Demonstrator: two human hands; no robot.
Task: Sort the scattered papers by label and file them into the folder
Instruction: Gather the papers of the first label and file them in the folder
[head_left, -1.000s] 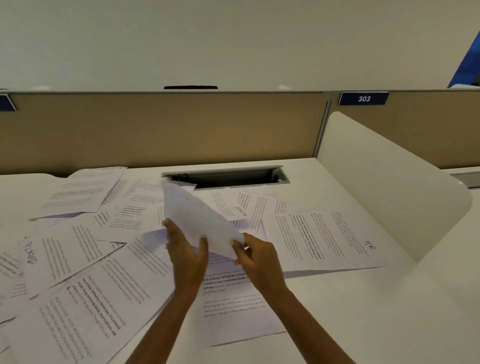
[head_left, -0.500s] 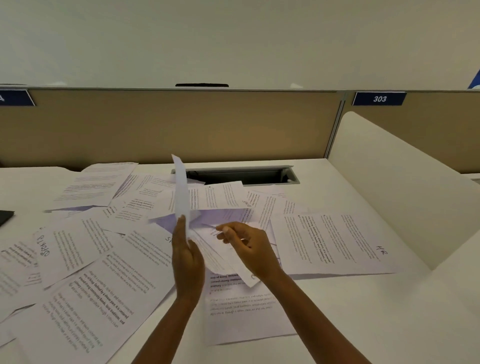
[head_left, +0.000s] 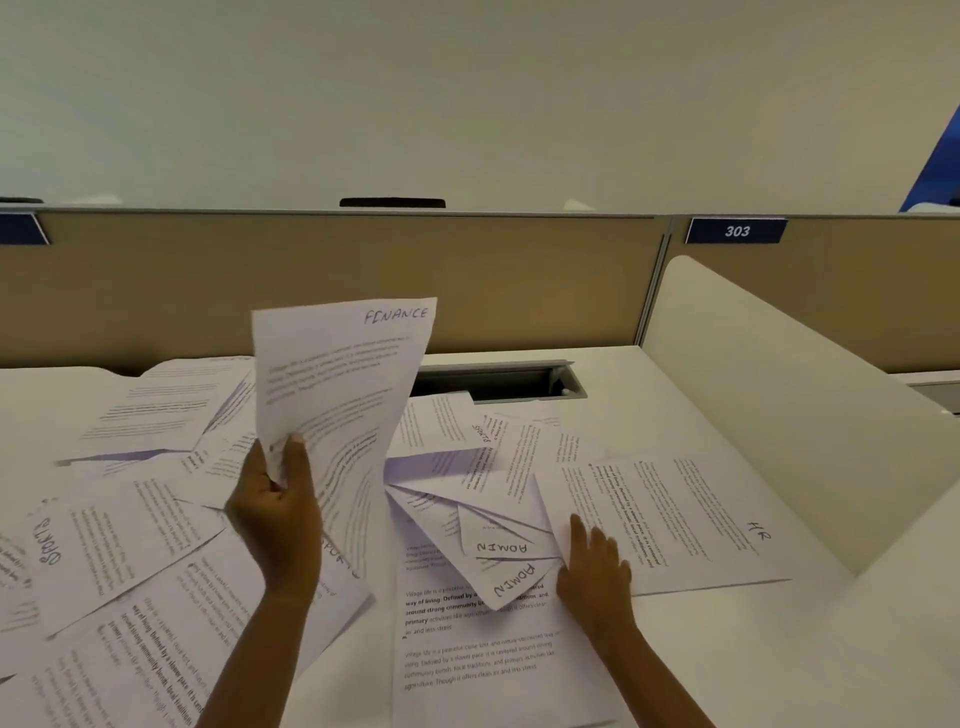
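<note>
On our desk: white top (head_left: 675, 405), strewn with printed sheets, a tan partition (head_left: 337, 280) standing behind it.
Left hand: our left hand (head_left: 278, 514) is raised above the papers, thumb on the near face and fingers curled behind, grasping the lower left edge of one sheet.
Held sheet: the FINANCE sheet (head_left: 343, 374) stands nearly upright, printed side towards us, its handwritten label at the top right corner; its lower part bends down towards the papers beneath.
Right hand: our right hand (head_left: 592, 566) lies flat on the desk with fingers straight and relaxed, grasping nothing, fingertips on the near left corner of the HR sheet (head_left: 675, 525).
HR sheet: flat at the right of the spread, label near its right edge.
ADMIN sheets: two overlapping ADMIN sheets (head_left: 511, 566) just left of our right hand, labels upside down to us.
SPORTS sheet: a SPORTS sheet (head_left: 104, 551) lies at the far left, turned sideways.
Scattered papers: more sheets (head_left: 156, 415) overlap across the left and middle of the desk.
Cable slot: a grey cable tray (head_left: 498, 379) is sunk in the desk at the back, partly behind the raised sheet.
Divider: a white curved divider (head_left: 779, 395) rises on the right.
Sign: a blue 303 plate (head_left: 736, 230) on the partition.
Folder: we cannot see it.
</note>
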